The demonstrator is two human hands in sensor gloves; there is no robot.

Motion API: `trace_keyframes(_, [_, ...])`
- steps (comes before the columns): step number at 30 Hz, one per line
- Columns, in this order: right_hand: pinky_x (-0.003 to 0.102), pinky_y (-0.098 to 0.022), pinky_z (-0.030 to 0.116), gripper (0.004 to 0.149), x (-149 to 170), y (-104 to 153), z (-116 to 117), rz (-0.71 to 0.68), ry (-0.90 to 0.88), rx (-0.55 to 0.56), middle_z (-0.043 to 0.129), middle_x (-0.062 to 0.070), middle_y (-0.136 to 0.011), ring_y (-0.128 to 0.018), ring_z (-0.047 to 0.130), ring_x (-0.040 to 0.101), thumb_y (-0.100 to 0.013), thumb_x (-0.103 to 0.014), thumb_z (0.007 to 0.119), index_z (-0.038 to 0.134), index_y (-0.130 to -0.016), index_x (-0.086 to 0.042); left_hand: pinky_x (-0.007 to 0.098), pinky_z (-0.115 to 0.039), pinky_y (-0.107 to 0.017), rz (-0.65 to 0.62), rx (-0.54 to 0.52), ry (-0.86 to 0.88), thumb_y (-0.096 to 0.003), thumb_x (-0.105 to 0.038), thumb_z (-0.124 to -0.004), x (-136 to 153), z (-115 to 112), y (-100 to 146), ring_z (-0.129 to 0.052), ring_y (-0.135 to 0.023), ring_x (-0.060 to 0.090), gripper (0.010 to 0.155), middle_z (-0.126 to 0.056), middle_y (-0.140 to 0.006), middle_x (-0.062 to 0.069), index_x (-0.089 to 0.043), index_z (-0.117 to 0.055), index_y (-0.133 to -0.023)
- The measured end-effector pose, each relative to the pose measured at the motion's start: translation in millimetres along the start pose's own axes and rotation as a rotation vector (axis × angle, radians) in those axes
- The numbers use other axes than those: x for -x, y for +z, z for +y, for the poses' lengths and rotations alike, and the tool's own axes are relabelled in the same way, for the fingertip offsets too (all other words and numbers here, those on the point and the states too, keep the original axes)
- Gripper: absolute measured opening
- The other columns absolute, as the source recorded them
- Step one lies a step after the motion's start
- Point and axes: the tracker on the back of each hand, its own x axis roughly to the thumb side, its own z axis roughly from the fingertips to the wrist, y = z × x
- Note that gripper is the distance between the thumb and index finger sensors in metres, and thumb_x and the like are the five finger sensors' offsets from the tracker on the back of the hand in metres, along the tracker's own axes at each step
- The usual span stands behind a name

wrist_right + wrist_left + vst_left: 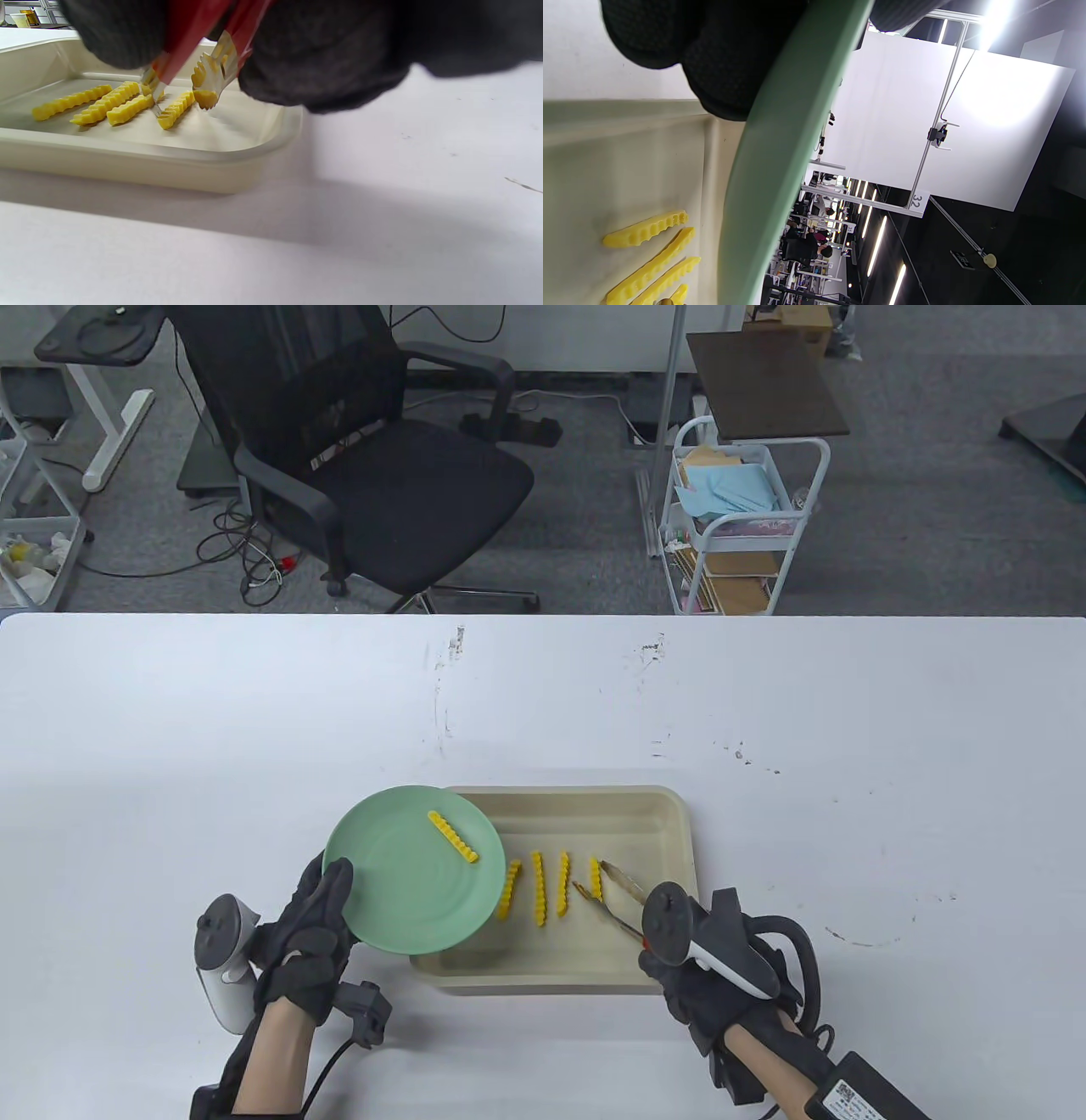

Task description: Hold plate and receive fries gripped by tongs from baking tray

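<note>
My left hand point(310, 937) grips the near-left rim of a green plate point(399, 891) and holds it over the left end of the cream baking tray point(670, 823). One yellow crinkle fry point(452, 836) lies on the plate. Several fries point(538, 887) lie in a row in the tray. My right hand point(696, 976) holds red-handled metal tongs point(612, 896), whose open tips straddle the rightmost fry point(596, 878). The right wrist view shows the tong tips point(208, 80) around that fry point(176, 109). The left wrist view shows the plate's edge point(772, 169) and my fingers point(721, 55).
The tray sits on a white table point(170, 729). Beyond the far edge stand a black office chair point(373, 466) and a white cart point(738, 526). Cables trail from both wrists near the table's front edge.
</note>
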Motion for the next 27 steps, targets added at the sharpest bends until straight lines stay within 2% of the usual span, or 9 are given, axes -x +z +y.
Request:
trace_keyframes(5, [0.043,-0.007,0.089,0.057,-1,-1,-1,0.011,0.018,0.052,0.091,0.016,-0.067,-0.016,0.100,0.023,-0.043,-0.048,0.073,0.057,-0.095,-0.032,0.058,-0.071,-0.050,-0.002,0.001,0.001,-0.0648,-0.038,-0.050,0,0,0,-0.091,-0.061,0.031,0.062,-0.066,-0.091,0.014,-0.002,-0.026,-0.109])
trace_keyframes(9, [0.042,-0.004,0.091,0.055,6,-5,-4,0.005,-0.070,0.033,0.094,0.017,-0.065,-0.014,0.102,0.022,-0.042,-0.046,0.075,0.061,-0.093,-0.032,0.058,-0.070,-0.050,-0.002,0.001,0.002,-0.0648,-0.038,-0.050,0,0,0,-0.091,-0.061,0.031,0.062,-0.066,-0.091,0.014,-0.002,-0.026,-0.109])
trace_keyframes(12, [0.041,-0.003,0.091,0.055,16,-8,-13,0.019,-0.156,0.041,0.095,0.018,-0.064,-0.012,0.102,0.022,-0.042,-0.046,0.076,0.063,-0.093,-0.031,0.058,-0.071,-0.050,-0.003,0.001,0.004,-0.0648,-0.038,-0.050,-1,0,0,-0.091,-0.061,0.030,0.062,-0.067,-0.091,0.014,-0.002,-0.026,-0.109])
trace_keyframes(16, [0.042,-0.002,0.091,0.055,17,-4,-40,-0.003,-0.254,0.120,0.095,0.018,-0.064,-0.012,0.102,0.022,-0.042,-0.046,0.076,0.064,-0.093,-0.030,0.058,-0.071,-0.050,-0.004,0.002,0.008,-0.0649,-0.038,-0.050,-1,0,0,-0.091,-0.061,0.030,0.062,-0.066,-0.091,0.014,-0.002,-0.026,-0.109])
trace_keyframes(19, [0.041,-0.002,0.091,0.055,3,5,-63,-0.069,-0.293,0.184,0.095,0.018,-0.064,-0.012,0.102,0.022,-0.042,-0.047,0.076,0.063,-0.093,-0.030,0.058,-0.070,-0.050,-0.001,0.002,0.008,-0.0649,-0.037,-0.050,-1,0,0,-0.091,-0.061,0.031,0.061,-0.066,-0.091,0.014,-0.001,-0.026,-0.109])
trace_keyframes(22, [0.041,-0.003,0.091,0.055,-14,11,-77,-0.132,-0.303,0.206,0.095,0.018,-0.064,-0.012,0.102,0.022,-0.042,-0.047,0.076,0.063,-0.093,-0.030,0.058,-0.070,-0.050,0.002,0.007,0.010,-0.0647,-0.035,-0.048,0,-1,0,-0.091,-0.061,0.031,0.060,-0.066,-0.091,0.014,-0.001,-0.025,-0.108])
trace_keyframes(27, [0.041,-0.003,0.091,0.055,-50,17,-86,-0.238,-0.263,0.201,0.095,0.018,-0.064,-0.012,0.102,0.022,-0.042,-0.047,0.076,0.064,-0.093,-0.030,0.058,-0.070,-0.050,0.009,0.009,0.004,-0.0646,-0.035,-0.048,1,-1,0,-0.090,-0.061,0.031,0.060,-0.066,-0.091,0.014,-0.001,-0.025,-0.108])
